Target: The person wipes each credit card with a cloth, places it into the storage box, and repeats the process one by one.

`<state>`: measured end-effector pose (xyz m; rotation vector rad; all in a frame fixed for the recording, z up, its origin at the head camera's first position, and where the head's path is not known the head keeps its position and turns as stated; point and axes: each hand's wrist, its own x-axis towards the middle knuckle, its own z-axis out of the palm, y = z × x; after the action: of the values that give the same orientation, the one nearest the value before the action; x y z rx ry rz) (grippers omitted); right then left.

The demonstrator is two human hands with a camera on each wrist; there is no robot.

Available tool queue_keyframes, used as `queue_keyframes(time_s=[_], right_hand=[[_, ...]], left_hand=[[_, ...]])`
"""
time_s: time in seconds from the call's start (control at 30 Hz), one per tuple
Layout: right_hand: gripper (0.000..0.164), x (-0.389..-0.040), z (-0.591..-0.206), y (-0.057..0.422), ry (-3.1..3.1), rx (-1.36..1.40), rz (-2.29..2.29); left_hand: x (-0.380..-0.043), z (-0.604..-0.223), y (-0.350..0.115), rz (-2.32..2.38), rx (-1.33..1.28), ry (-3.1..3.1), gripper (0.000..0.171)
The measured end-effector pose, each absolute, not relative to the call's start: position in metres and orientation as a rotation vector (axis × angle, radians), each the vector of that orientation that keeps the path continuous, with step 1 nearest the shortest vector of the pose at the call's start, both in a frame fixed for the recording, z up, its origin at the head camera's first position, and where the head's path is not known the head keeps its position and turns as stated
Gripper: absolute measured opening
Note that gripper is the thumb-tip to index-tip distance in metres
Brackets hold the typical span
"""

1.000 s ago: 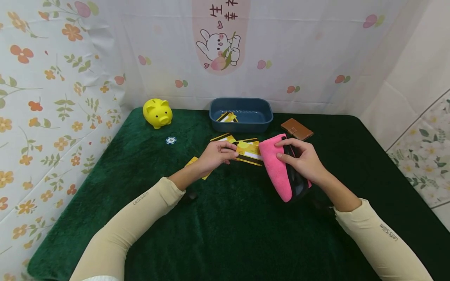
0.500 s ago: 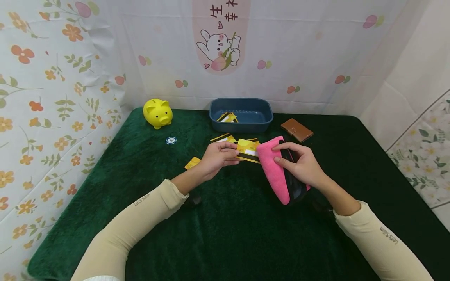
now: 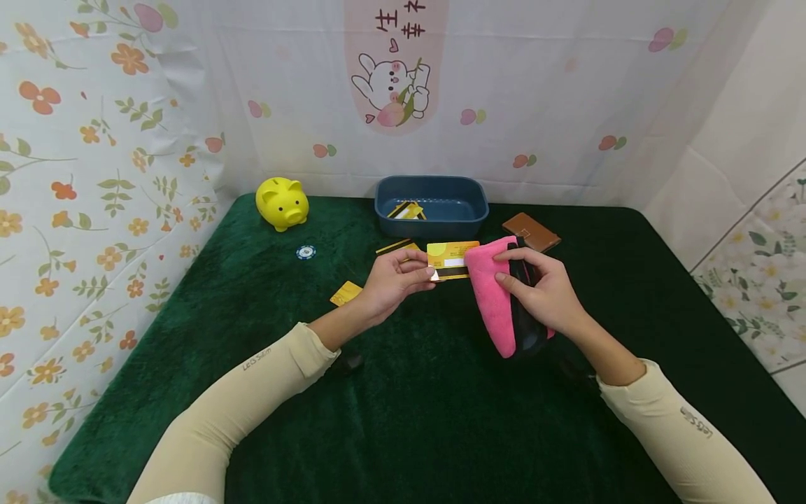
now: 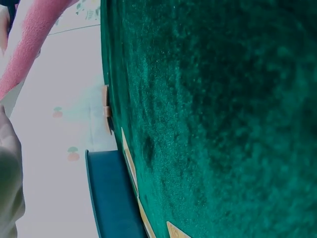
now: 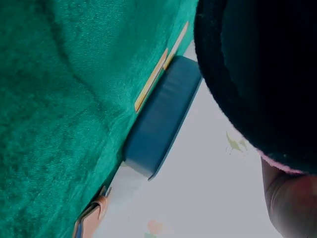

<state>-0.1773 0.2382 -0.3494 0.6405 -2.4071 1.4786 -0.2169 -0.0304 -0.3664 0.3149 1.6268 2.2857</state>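
Note:
In the head view my left hand pinches a yellow card with a white strip and a black band. The card's right end reaches the edge of a pink fuzzy cloth piece with a black side; whether it is tucked inside or behind cannot be told. My right hand grips that pink piece at its upper part, thumb on the near face. Its dark side fills the upper right of the right wrist view. The left wrist view shows part of my left hand and the pink piece.
A blue bin with several yellow cards stands at the back. Loose cards lie before it and left of my wrist. A brown wallet, a poker chip and a yellow piggy bank rest on the green cloth.
The card in my left hand has risen and turned more level. The pink piece has shifted slightly left, then back right, in my right hand.

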Motion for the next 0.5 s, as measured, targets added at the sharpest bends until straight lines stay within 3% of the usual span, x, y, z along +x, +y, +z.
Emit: queue_keyframes(time_s=[0.5], right_hand=[[0.029,-0.1813,-0.3471,0.2327,-2.356,0.58,1.501]], left_hand=[[-0.2165,-0.3675,-0.0331,2.248,0.433,1.702,0.018]])
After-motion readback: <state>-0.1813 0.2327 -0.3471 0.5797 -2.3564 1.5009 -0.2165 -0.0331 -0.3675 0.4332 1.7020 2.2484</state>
